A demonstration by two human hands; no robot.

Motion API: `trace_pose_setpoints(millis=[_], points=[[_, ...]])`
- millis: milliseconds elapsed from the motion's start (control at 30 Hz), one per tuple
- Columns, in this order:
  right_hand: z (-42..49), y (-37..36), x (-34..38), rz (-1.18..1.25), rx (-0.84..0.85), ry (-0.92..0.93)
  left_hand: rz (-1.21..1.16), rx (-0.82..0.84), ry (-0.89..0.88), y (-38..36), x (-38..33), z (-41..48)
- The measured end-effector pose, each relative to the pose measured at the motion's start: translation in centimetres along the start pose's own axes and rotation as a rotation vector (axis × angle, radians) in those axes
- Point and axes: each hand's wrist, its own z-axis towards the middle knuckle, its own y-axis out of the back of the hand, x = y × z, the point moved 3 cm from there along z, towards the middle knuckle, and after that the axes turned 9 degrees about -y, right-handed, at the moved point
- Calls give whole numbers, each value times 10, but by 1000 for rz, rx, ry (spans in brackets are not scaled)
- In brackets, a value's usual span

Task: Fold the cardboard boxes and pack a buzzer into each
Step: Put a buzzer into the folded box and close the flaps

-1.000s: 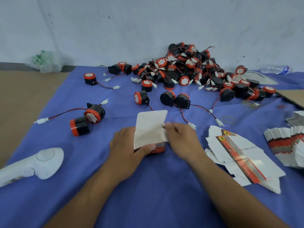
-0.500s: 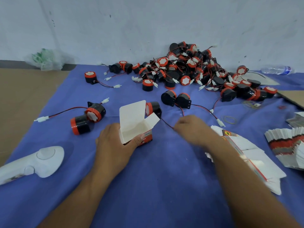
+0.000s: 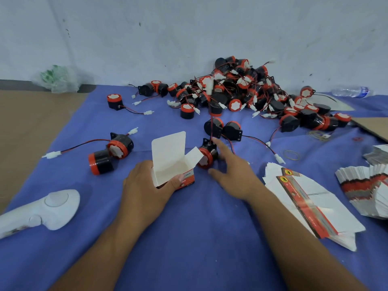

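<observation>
My left hand (image 3: 147, 185) grips a small folded cardboard box (image 3: 170, 162) on the blue cloth; its white lid and side flap stand open, and its front is red. Just right of the box, my right hand (image 3: 233, 173) holds a black and red buzzer (image 3: 206, 157) between thumb and forefinger. The buzzer's red wire rises from it toward the back. A big pile of buzzers (image 3: 247, 95) lies against the wall, with two loose buzzers (image 3: 222, 129) just behind my right hand. Flat unfolded boxes (image 3: 304, 202) lie in a stack on the right.
Two more buzzers (image 3: 111, 154) lie left of the box, and a single one (image 3: 113, 101) sits further back. A white handheld device (image 3: 42, 211) lies at the near left. A second stack of flat boxes (image 3: 365, 185) is at the far right, with rubber bands (image 3: 290, 154) behind it.
My right hand left the box flap, pulled a buzzer in by its wire, and now holds that buzzer beside the box. My left hand shifted the box slightly left, its lid now open.
</observation>
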Motion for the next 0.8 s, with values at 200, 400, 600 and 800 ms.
trace_pose_setpoints(millis=[200,400,600,800], points=[[3,-6,-2,140,-170,-45,-34,39,-18,0,-1,0],[1,-20,10,297,-24,22,-49,65,-29,-1,-1,0],[3,-13,11,440,-100,-39,-67,89,-24,-1,-1,0],[0,34,23,1072,-206,26,-74,115,-44,1,-8,2]])
